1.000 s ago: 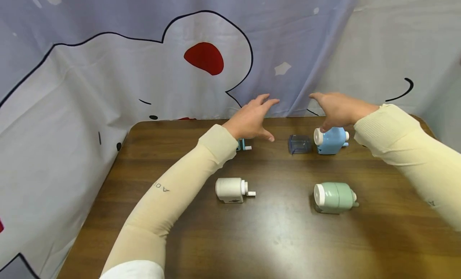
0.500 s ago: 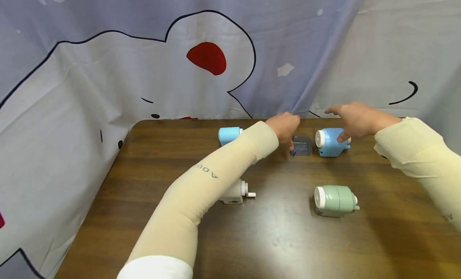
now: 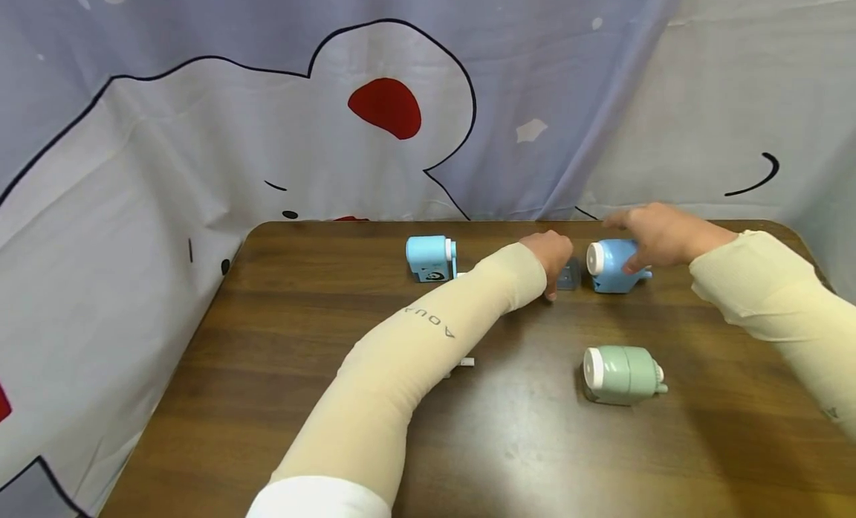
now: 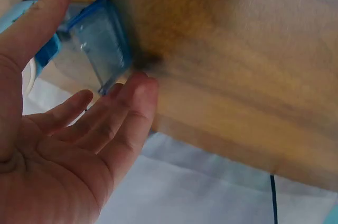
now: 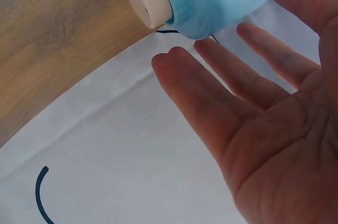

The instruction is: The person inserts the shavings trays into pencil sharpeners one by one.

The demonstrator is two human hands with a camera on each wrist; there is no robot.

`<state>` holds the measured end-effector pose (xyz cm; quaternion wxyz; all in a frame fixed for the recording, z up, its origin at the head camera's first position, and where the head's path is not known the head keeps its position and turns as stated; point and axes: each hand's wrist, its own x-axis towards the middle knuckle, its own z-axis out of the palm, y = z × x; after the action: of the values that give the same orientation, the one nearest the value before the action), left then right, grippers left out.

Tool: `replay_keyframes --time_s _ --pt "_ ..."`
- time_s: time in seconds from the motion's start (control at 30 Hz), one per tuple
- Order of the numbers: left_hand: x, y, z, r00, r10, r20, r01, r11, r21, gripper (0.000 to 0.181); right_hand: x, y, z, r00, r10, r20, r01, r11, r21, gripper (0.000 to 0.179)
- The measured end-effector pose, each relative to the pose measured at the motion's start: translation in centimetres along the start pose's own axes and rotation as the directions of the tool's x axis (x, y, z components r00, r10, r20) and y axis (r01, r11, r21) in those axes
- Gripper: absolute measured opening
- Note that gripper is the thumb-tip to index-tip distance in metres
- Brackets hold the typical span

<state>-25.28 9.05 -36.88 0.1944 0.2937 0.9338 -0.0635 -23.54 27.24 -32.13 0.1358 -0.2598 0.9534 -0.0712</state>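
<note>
My left hand [image 3: 550,255] reaches over the clear blue shavings drawer [image 4: 100,44] at the back of the table. In the left wrist view its thumb and fingers are spread on two sides of the drawer, the fingertips right at its edge. My right hand [image 3: 671,234] is over the crank side of a blue hand-crank pencil sharpener [image 3: 614,267], thumb and fingers apart. In the right wrist view, the sharpener's white crank hub [image 5: 150,1] shows beyond the straight fingers. Drawer and sharpener stand side by side, and the left hand covers part of the drawer in the head view.
A light-blue pencil sharpener [image 3: 428,256] with a panda picture stands at the back left. A green one [image 3: 622,375] is nearer, at the right. Beneath my left forearm, only the crank handle [image 3: 466,362] of a cream sharpener shows. A printed curtain [image 3: 267,146] hangs behind the table.
My left hand has moved right and down, from near the panda sharpener to the drawer. My right hand has shifted right and lowered to the blue sharpener. The left sleeve now covers most of the cream sharpener.
</note>
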Motion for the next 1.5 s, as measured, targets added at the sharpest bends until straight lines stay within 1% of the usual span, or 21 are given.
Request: replay_keyframes --time_s 0.1,0.23,0.4,0.57,0.7,0.87,0.97,1.03,1.17,1.3,1.5 --pt "-0.4 -0.1 0.2 1.000 0.003 -0.002 -0.003 1.000 0.006 0.044 0.1 -0.1 0.2 1.000 -0.014 -0.013 0.014 1.000 -0.008 0.078" --pt "0.1 -0.2 0.7 1.000 -0.006 -0.009 0.007 1.000 0.012 0.039 0.2 -0.3 0.3 1.000 -0.016 -0.017 0.016 1.000 -0.005 0.075" --pt "0.1 -0.1 1.0 0.999 -0.031 -0.041 0.030 0.999 -0.016 0.029 0.3 -0.3 0.4 0.999 -0.023 -0.023 0.023 1.000 -0.011 0.068" --pt "0.2 -0.2 0.8 0.997 -0.046 -0.069 0.042 0.998 -0.053 0.020 0.2 -0.2 0.5 0.999 -0.042 -0.026 0.041 0.999 -0.012 0.057" --pt "0.4 -0.1 0.7 0.994 -0.050 -0.101 0.042 0.996 -0.079 0.022 -0.1 0.3 0.6 0.997 -0.063 -0.038 0.063 0.998 -0.006 0.054" --pt "0.8 0.2 0.7 0.991 -0.039 -0.126 0.028 0.996 -0.087 0.028 -0.8 1.1 0.8 0.996 -0.070 -0.057 0.071 0.997 0.017 0.054" --pt "0.9 0.5 0.7 0.989 -0.042 -0.140 0.031 0.996 -0.080 0.027 -1.1 1.4 0.9 0.996 -0.059 -0.060 0.061 0.998 0.028 0.055" --pt "0.9 0.7 0.8 0.988 -0.045 -0.147 0.034 0.996 -0.079 0.023 -1.2 1.5 0.9 0.996 -0.056 -0.062 0.058 0.998 0.033 0.054" --pt "0.9 1.3 0.6 0.989 -0.032 -0.147 0.022 0.997 -0.075 0.015 -1.3 1.8 0.9 0.996 -0.052 -0.071 0.054 0.998 0.034 0.053" --pt "0.9 1.9 0.5 0.990 -0.021 -0.142 0.010 0.997 -0.078 0.014 -1.4 2.1 0.9 0.996 -0.043 -0.076 0.046 0.998 0.034 0.052" --pt "1.0 2.4 0.3 0.989 -0.030 -0.146 0.018 0.996 -0.088 0.014 -1.5 2.3 1.0 0.997 -0.034 -0.062 0.037 0.999 0.037 0.051"
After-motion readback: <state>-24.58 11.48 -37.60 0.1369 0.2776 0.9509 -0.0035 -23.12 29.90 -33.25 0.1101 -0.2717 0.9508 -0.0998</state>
